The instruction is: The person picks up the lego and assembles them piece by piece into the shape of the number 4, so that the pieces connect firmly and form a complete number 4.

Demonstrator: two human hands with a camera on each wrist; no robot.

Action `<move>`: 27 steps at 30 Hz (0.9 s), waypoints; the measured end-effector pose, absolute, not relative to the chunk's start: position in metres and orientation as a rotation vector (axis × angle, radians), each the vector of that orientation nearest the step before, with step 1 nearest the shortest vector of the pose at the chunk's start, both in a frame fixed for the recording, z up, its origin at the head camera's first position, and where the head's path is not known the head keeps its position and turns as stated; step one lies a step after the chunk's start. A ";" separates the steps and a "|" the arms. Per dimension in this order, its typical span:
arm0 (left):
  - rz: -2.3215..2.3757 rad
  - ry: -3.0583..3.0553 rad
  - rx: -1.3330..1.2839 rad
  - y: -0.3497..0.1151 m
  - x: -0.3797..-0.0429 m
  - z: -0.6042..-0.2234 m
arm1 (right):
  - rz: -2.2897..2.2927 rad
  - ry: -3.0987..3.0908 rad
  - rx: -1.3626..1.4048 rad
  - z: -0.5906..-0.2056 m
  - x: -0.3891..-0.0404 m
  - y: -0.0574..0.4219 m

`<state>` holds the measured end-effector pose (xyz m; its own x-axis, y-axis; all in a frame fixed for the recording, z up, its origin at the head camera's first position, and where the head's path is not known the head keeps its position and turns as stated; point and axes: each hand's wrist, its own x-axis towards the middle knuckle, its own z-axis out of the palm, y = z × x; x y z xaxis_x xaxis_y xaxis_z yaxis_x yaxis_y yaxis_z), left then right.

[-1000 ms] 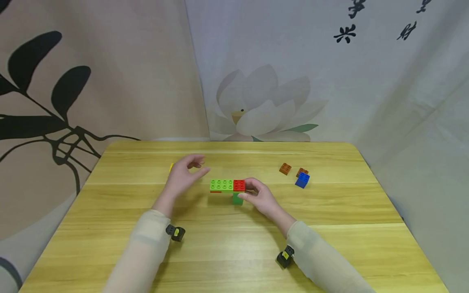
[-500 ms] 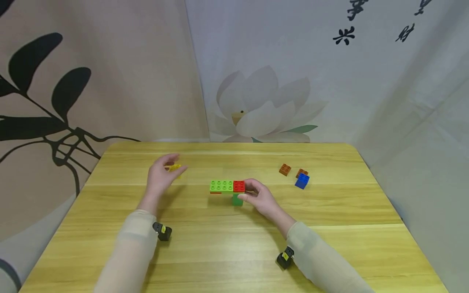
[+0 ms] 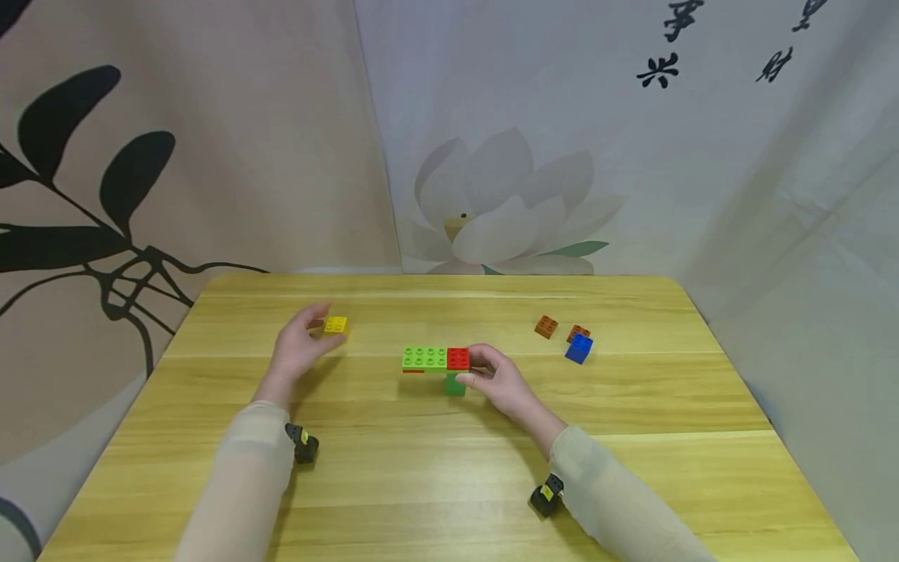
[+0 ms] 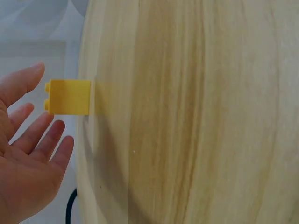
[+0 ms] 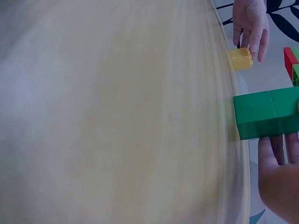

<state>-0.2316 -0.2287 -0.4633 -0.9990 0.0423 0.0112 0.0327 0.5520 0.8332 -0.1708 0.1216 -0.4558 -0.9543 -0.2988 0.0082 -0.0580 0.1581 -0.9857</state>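
1. Around the yellow block [image 3: 336, 325], the left hand [image 3: 296, 350] has its thumb and fingers spread and relaxed; whether a fingertip touches the block I cannot tell. The block stands studs up on the table [image 3: 449, 468], to the left of the build [image 3: 430, 359].
2. For a sure hold, thumb and fingertips would best meet on opposite plain sides, below the studs; pressing from both sides at once should keep so small a block from sliding or tipping.
3. At the build's right end, the right hand [image 3: 502, 382] grips it between thumb and fingers. A steady, light hold seems right, since the long overhang could tip it. Whether its foot touches the table I cannot tell.
4. Within the build I count one long light green piece [image 3: 424, 355], one red block [image 3: 458, 358] level beside it, and two dark green blocks [image 5: 256, 114] stacked below. One red strip [image 3: 413, 371] shows under the left end, its shape hidden.
5. Loose blocks number four: the yellow one, two brown blocks [image 3: 546, 326] and one blue block [image 3: 579, 349], which partly covers a brown one.
6. Further back hangs a printed cloth [image 3: 281, 140].
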 end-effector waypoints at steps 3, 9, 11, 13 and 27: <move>1.463 2.742 0.091 -0.230 -0.233 -0.466 | -1.887 2.246 -0.349 -0.456 -0.171 0.122; 1.493 2.671 0.113 -0.230 -0.234 -0.471 | -1.890 2.251 -0.354 -0.457 -0.171 0.121; 1.515 2.644 0.107 -0.230 -0.235 -0.474 | -1.893 2.247 -0.353 -0.457 -0.172 0.121; 1.528 2.630 0.100 -0.229 -0.235 -0.476 | -1.896 2.242 -0.352 -0.457 -0.172 0.121; 1.509 2.724 0.066 -0.231 -0.235 -0.487 | -1.888 2.249 -0.365 -0.457 -0.172 0.122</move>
